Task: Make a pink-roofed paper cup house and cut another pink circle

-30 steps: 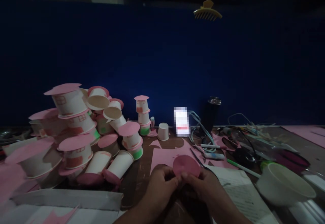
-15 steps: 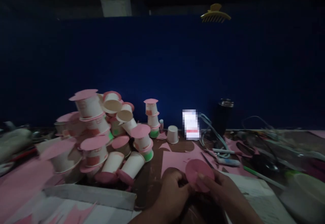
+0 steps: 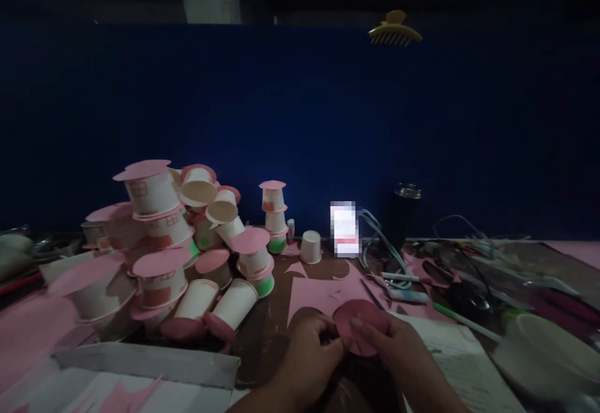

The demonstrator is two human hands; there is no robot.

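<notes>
Two hands met low at the middle of the view, both pinching a pink paper disc [image 3: 360,325] held just above the table [image 3: 272,332]. The left hand [image 3: 312,353] gripped the disc's left edge with thumb and fingertips; the right hand [image 3: 396,353] closed on its lower right edge, forefinger laid across the face. The disc was round, flat and matte, thin as card.

Right behind it lay a pink paper sheet [image 3: 319,291] with jagged cut-outs, flat on the dark wood. To the right, touching the right wrist's side, sat a sheet of printed paper [image 3: 450,353], and beyond it a white bowl [image 3: 544,353], smooth and round, near the table's right edge. Pens [image 3: 405,285] and tangled cables [image 3: 445,263] cluttered the back right.

Left of the hands a little bare table showed, then a heap of paper cups [image 3: 178,244], white with pink round caps, some tipped over. A white cardboard box edge [image 3: 145,366] ran along the near left. A dark tumbler [image 3: 404,216] stood upright against the blue wall [image 3: 300,119].
</notes>
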